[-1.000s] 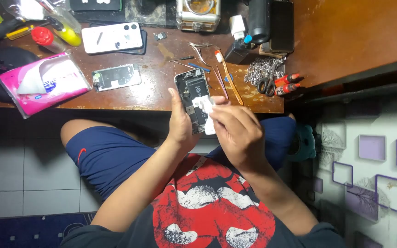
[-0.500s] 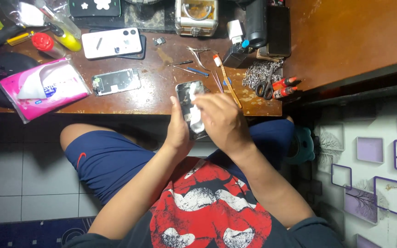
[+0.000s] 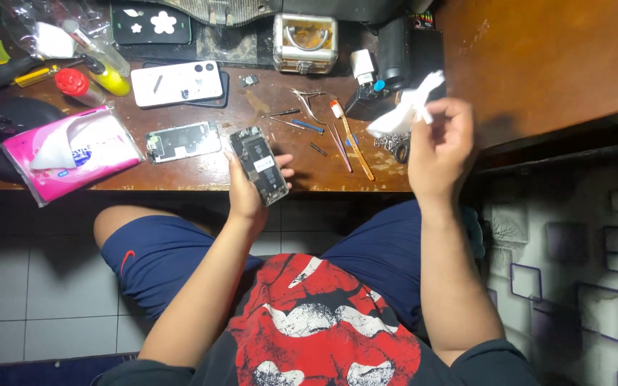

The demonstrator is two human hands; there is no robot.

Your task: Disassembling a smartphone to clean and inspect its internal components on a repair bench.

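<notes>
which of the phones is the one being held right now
The opened phone with its dark insides showing, gripped in the left hand at the table edge. The white phone lies flat on the table.

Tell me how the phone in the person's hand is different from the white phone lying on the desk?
The opened phone has no back cover, so its dark insides show; the white phone is closed with a smooth white back. The opened phone is held tilted in the left hand at the desk's edge; the white phone lies flat farther back. Both are flat rectangles of similar size.
</notes>
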